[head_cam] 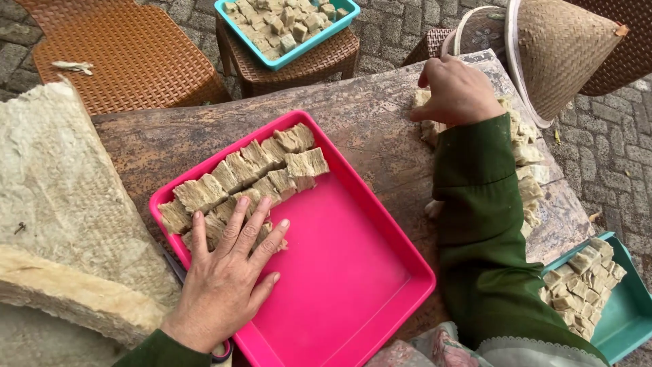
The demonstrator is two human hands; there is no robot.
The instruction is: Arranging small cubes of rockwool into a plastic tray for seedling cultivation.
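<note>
Head view looked straight down on our worn wooden slab table (367,122), and honestly it was a pretty busy spot. Our left hand (227,275) lay flat with fingers spread wide, pressing on the tan fibrous cut blocks (251,170) lined up in rows at the far-left end of the bright pink rectangular plastic tray (353,272); it gripped nothing, just rested on top of them. Our right hand (455,92), in a dark green sleeve (475,204), reached to the far edge of the table with fingers curled down over a loose pile of the same tan chunks (526,163). We couldn't tell if it actually pinched one.

Around us: a big pale fibrous slab (61,204) lay at the left, a teal plastic tray of cubes (285,24) sat on a brown woven stool (299,64), another teal tray of cubes (598,292) was at the lower right, and a woven conical hat (564,47) leaned at the top right.
</note>
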